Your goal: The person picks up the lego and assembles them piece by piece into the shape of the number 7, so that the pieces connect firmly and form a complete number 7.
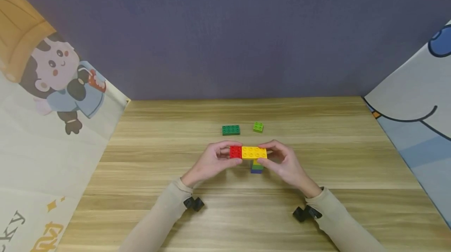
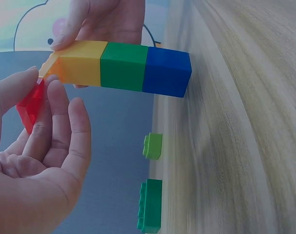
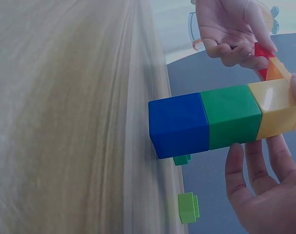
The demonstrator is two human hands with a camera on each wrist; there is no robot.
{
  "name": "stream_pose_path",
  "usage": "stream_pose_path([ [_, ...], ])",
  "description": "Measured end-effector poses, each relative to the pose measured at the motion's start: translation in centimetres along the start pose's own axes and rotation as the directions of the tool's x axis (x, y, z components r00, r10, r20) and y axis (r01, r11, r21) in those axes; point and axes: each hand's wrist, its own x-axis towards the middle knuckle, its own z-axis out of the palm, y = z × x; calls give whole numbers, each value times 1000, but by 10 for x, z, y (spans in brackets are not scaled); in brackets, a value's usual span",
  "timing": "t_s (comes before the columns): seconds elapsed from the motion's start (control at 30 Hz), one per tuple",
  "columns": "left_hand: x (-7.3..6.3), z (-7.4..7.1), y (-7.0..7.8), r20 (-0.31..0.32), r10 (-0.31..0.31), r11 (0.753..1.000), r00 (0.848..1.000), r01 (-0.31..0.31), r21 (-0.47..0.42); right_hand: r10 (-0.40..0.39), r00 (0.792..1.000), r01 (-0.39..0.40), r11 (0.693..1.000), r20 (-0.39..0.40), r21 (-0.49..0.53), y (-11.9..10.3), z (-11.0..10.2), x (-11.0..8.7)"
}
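My left hand pinches a red brick between thumb and fingers. The red brick lies end to end with a long yellow brick, studs up, overlapping its left edge in the wrist views. At the yellow brick's right end, my right hand grips it with thumb in front and fingers behind. Beneath it is an upright column, yellow at the top, a green block in the middle and a blue block lowest, close over the table. The yellow brick juts out leftward past this column.
Behind the hands, a dark green brick and a small light green brick lie on the wooden table. A dark blue-grey panel rises at the table's back edge, with printed cartoon panels on both sides.
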Motion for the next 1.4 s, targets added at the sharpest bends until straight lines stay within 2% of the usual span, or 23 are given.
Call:
stream_pose_path([
  [0.2, 1, 2, 0, -12, -12, 1000, 1000, 12, 10, 16, 1000, -16, 1000, -5, -1, 0, 1, 0],
  [0.53, 3, 5, 0, -35, 17, 999, 999, -15, 52, 22, 1000, -22, 1000, -11, -5, -1, 1, -1],
  [0.8, 4, 7, -2, -71, 10, 996, 997, -4, 88, 24, 1000, -24, 1000, -11, 0, -1, 1, -1],
  [1.4, 5, 9, -2, -86, 13, 996, 996, -5, 85, 21, 1000, -21, 1000, 5, 22, 2, -1, 1],
])
